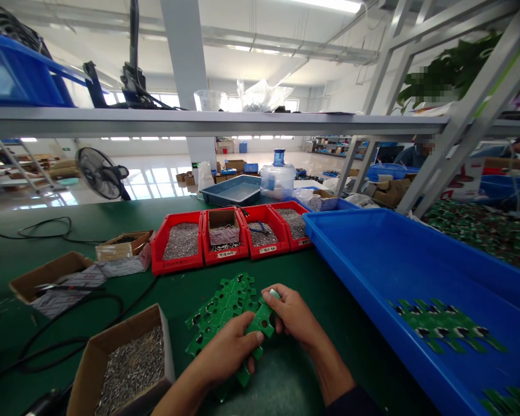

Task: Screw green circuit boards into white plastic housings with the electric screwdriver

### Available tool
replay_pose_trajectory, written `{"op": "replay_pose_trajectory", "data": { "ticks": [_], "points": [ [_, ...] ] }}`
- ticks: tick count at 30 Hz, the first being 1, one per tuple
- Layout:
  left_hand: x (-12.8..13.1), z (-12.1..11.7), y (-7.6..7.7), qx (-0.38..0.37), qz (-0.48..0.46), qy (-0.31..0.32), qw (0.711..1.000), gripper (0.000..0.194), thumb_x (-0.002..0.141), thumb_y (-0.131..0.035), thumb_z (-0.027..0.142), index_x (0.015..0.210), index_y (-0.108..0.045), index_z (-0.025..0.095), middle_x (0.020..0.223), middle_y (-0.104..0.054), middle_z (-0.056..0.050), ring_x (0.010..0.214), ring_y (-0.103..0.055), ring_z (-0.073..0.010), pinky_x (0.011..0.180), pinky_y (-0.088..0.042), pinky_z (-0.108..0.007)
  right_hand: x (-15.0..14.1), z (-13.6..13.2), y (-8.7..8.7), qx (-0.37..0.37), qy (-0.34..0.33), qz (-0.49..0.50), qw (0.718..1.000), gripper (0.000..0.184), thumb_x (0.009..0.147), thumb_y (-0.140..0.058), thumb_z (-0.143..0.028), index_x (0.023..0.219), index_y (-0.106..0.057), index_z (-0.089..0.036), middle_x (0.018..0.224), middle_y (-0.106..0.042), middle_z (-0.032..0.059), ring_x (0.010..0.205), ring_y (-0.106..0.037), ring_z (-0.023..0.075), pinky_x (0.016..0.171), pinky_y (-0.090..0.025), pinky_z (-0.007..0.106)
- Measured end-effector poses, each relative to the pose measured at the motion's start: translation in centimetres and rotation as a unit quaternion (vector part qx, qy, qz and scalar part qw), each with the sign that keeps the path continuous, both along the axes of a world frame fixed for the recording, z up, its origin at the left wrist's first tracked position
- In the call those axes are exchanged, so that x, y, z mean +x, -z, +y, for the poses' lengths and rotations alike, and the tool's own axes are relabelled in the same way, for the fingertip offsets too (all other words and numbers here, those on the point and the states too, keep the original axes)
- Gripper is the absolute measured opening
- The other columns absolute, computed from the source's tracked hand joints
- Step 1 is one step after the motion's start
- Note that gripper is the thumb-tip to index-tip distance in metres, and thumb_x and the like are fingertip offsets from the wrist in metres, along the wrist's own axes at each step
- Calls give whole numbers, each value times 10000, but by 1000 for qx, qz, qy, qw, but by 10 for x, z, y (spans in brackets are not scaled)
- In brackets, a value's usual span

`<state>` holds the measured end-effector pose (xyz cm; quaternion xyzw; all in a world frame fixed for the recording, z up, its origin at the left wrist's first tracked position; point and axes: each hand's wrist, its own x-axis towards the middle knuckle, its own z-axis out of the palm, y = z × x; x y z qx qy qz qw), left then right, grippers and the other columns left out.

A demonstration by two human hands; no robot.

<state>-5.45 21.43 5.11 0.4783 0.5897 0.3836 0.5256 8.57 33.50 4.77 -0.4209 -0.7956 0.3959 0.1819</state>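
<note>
Green PCB [264,312] held | blue tray [368,254]: PCBs [446,323] | ctn [169,355]: metal pcs [132,370]

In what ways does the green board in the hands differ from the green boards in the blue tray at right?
The held board is gripped by the left hand and the right hand; the tray boards lie untouched in the blue tray. The held board's visible part shows a dark round opening; the tray boards show black and white parts. Both are green.

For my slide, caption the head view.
Left hand and right hand hold a green printed circuit board before four red parts bins.
</note>
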Motion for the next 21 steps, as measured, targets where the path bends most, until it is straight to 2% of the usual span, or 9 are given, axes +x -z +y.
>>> {"op": "replay_pose_trajectory", "data": {
  "ticks": [2, 5, 8, 11, 17, 19, 21],
  "points": [
    [1, 1, 2, 1, 11, -14, 1000, 102, 903, -481, 267, 898, -523, 173, 730, -528, 39, 481, -529, -66, 461, -402, -179, -8, -6, 3, 21, -2, 8, 1000, 330, 1008, -409, -430, 1013, -624, -181, 672, -694, 9, 535, -647, 166, 526, -445, 250],
    [1, 1, 3, -3, 31, -34, 999, 93, 905, -468, 241, 837, -482, 180, 691, -495, 52, 466, -524, -66, 455, -394, -181, -17, -11, 6, 76, 22, -2, 997, 207, 992, -471, -329, 1004, -614, -180, 831, -731, 68, 809, -701, 214, 710, -460, 277],
    [1, 2, 2, -11, 41, -39, 998, 90, 907, -460, 233, 842, -488, 178, 684, -502, 48, 463, -525, -72, 449, -393, -184, -18, -11, 5, 107, 33, -32, 993, 169, 990, -488, -291, 1012, -620, -188, 887, -740, 82, 896, -698, 231, 756, -442, 281],
    [1, 2, 1, -16, 46, -42, 998, 86, 902, -474, 236, 838, -485, 179, 679, -491, 53, 456, -526, -73, 440, -378, -186, -9, -5, 2, 122, 40, -76, 989, 224, 1011, -455, -320, 1050, -649, -213, 883, -745, 67, 862, -706, 237, 728, -442, 288],
    [-1, 2, 2, -7, 37, -40, 998, 97, 896, -492, 255, 871, -514, 164, 743, -494, 39, 503, -558, -72, 482, -381, -194, 18, 5, -1, 131, 58, -169, 975, 364, 1008, -435, -422, 1209, -710, -296, 1153, -715, 107, 986, -699, 324, 811, -468, 399],
    [-1, 2, 1, -1, 26, -36, 999, 97, 880, -487, 225, 923, -539, 156, 787, -526, 22, 530, -552, -71, 510, -398, -200, 20, 4, -3, 127, 73, -187, 971, 435, 1014, -389, -488, 1244, -702, -292, 1193, -694, 125, 991, -697, 332, 820, -476, 419],
    [-1, 2, -1, 10, -1, -32, 999, 182, 869, -489, 206, 1035, -547, 159, 833, -558, 9, 556, -539, -74, 545, -423, -209, 17, 1, -5, 125, 81, -188, 971, 509, 1012, -347, -564, 1303, -666, -296, 1241, -673, 124, 1025, -689, 328, 837, -481, 417]
  ]
}}
